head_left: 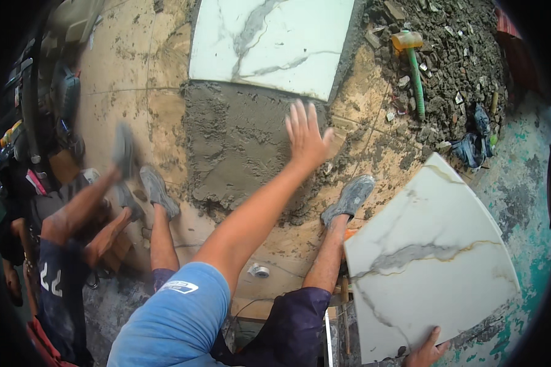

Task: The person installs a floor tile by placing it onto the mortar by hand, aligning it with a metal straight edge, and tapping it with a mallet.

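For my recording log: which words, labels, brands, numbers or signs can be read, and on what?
Light blue sleeve: small lettering on a white patch, too blurred to read surely.
Co-worker's dark clothing: large white numerals, legible but not copied out here.
No other text is readable.

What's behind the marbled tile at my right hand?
A pale edge, possibly another tile, peeks out past the marbled tile at upper right; an orange bit shows by its left corner. Anything else behind is covered.
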Action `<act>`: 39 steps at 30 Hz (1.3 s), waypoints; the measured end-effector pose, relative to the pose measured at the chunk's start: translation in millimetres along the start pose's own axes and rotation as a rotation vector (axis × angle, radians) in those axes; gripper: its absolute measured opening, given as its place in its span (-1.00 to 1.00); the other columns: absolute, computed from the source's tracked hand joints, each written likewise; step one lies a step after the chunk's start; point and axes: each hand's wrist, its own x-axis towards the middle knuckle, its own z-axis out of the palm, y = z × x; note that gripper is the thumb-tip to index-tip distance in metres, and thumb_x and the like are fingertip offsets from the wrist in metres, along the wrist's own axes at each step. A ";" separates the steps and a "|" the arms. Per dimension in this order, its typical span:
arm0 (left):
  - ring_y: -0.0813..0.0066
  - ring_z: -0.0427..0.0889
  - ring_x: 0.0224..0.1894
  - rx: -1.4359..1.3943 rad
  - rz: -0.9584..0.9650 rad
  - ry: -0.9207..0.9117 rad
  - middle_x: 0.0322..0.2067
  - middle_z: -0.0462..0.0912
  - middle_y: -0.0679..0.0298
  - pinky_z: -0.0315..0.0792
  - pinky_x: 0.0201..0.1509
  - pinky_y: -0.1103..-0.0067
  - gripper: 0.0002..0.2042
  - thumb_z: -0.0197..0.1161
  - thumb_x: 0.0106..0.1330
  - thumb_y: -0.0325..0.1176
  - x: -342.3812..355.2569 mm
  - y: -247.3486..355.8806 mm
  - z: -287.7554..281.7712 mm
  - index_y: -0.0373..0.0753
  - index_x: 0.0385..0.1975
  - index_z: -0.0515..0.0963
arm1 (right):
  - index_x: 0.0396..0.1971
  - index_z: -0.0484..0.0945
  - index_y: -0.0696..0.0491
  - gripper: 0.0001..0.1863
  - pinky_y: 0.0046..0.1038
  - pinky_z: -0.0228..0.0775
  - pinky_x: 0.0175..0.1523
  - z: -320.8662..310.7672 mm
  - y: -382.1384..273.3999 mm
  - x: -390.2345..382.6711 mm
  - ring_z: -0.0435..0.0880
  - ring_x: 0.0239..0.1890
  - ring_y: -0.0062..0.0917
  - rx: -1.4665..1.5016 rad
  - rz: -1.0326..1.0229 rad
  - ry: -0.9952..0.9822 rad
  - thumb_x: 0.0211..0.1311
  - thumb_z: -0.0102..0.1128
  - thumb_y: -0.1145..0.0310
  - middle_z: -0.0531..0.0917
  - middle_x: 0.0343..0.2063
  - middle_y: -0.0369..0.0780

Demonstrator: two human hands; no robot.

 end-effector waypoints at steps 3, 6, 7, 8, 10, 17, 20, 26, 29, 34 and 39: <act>0.13 0.28 0.27 0.159 0.182 -0.007 0.09 0.41 -0.17 -0.17 0.42 0.11 -0.51 0.12 0.30 -0.11 29.4 -40.1 24.9 -0.30 0.12 0.35 | -0.30 0.50 0.41 -0.39 -0.19 0.39 -0.16 20.8 -101.6 -25.2 0.55 -0.31 -0.22 -0.448 0.117 -0.337 0.23 0.16 0.00 0.62 -0.37 0.04; 0.19 0.51 0.05 -0.099 0.326 -0.882 -0.09 0.57 -0.05 -0.04 0.37 0.12 -0.57 0.11 0.31 -0.10 21.2 3.1 -9.4 -0.23 0.08 0.40 | -0.32 0.55 0.39 -0.44 -0.21 0.38 -0.17 35.9 -131.8 -41.8 0.54 -0.34 -0.26 -0.299 0.059 -0.319 0.23 0.18 0.03 0.64 -0.40 -0.01; 0.19 0.61 -0.15 -0.223 0.416 -0.481 -0.25 0.66 0.11 0.16 0.27 0.17 -0.69 0.10 0.31 -0.13 -0.4 -22.0 -11.4 -0.19 -0.08 0.51 | -0.33 0.55 0.38 -0.45 -0.20 0.39 -0.19 42.2 -141.2 -50.6 0.55 -0.36 -0.27 -0.261 0.074 -0.388 0.22 0.18 0.05 0.65 -0.40 -0.02; 0.19 0.61 -0.15 -0.212 0.408 -0.484 -0.25 0.66 0.11 0.16 0.27 0.17 -0.69 0.10 0.31 -0.13 -13.6 -36.3 -15.4 -0.19 -0.08 0.51 | -0.34 0.56 0.37 -0.47 -0.20 0.39 -0.20 43.6 -147.3 -55.6 0.56 -0.38 -0.27 -0.240 0.086 -0.450 0.22 0.18 0.06 0.65 -0.40 -0.03; 0.30 0.61 -0.23 -0.612 -0.302 -0.407 -0.30 0.65 0.13 0.37 0.05 0.35 -0.69 0.10 0.32 -0.12 -27.9 -58.4 -24.8 -0.27 -0.27 0.56 | -0.34 0.57 0.35 -0.49 -0.18 0.39 -0.21 38.1 -135.1 -61.4 0.59 -0.39 -0.23 -0.242 0.147 -0.482 0.20 0.20 0.06 0.66 -0.41 -0.03; 0.48 0.56 -0.12 -1.239 -0.829 -1.030 -0.18 0.62 0.24 0.43 0.01 0.49 -0.62 0.04 0.40 -0.08 -116.4 -116.0 -121.0 -0.33 -0.16 0.55 | -0.16 0.53 0.29 -0.43 -0.17 0.40 -0.18 54.9 -174.9 -104.0 0.60 -0.35 -0.14 -0.313 0.090 -0.549 0.15 0.24 -0.01 0.66 -0.32 0.01; 0.49 0.56 -0.13 -1.293 -0.972 -0.970 -0.18 0.59 0.23 0.47 0.00 0.51 -0.70 0.18 0.34 -0.22 -122.3 -138.6 -150.3 -0.34 -0.11 0.51 | -0.09 0.49 0.29 -0.39 -0.18 0.40 -0.18 66.3 -171.6 -119.7 0.58 -0.35 -0.16 -0.203 0.168 -0.620 0.13 0.28 0.00 0.63 -0.28 0.04; 0.57 0.56 -0.33 -1.352 -1.175 -0.424 -0.35 0.61 0.27 0.51 -0.18 0.58 -0.86 0.26 0.25 -0.41 -101.1 -207.0 -179.0 -0.33 -0.29 0.53 | 0.01 0.33 0.29 -0.59 -0.43 0.29 0.03 144.1 -143.1 -154.2 0.44 -0.10 -0.51 0.286 0.076 -0.796 0.30 0.07 0.32 0.49 -0.17 -0.14; 0.60 0.54 -0.33 -1.318 -1.175 -0.293 -0.37 0.59 0.31 0.48 -0.17 0.61 -0.88 0.27 0.24 -0.42 -93.5 -248.4 -185.0 -0.31 -0.31 0.53 | -0.14 0.40 0.31 -0.58 -0.42 0.34 -0.05 224.4 -128.3 -163.6 0.45 -0.22 -0.50 -0.020 0.073 -0.787 0.32 0.07 0.18 0.52 -0.29 -0.12; 0.62 0.51 -0.32 -1.171 -1.036 -0.080 -0.41 0.57 0.35 0.40 -0.16 0.66 -0.88 0.30 0.22 -0.44 -92.7 -307.6 -166.6 -0.30 -0.33 0.53 | -0.32 0.45 0.32 -0.49 -0.44 0.35 -0.22 412.9 -74.3 -200.8 0.45 -0.37 -0.56 0.331 0.074 -0.493 0.34 0.04 0.04 0.55 -0.45 -0.17; 0.61 0.52 -0.34 -1.022 -1.015 -0.062 -0.39 0.59 0.33 0.40 -0.19 0.65 -0.84 0.29 0.22 -0.40 -67.7 -342.8 -154.6 -0.35 -0.33 0.53 | -0.22 0.50 0.37 -0.45 -0.40 0.38 -0.08 490.8 -92.5 -203.6 0.55 -0.27 -0.44 0.165 0.099 -0.577 0.31 0.07 0.03 0.62 -0.32 -0.05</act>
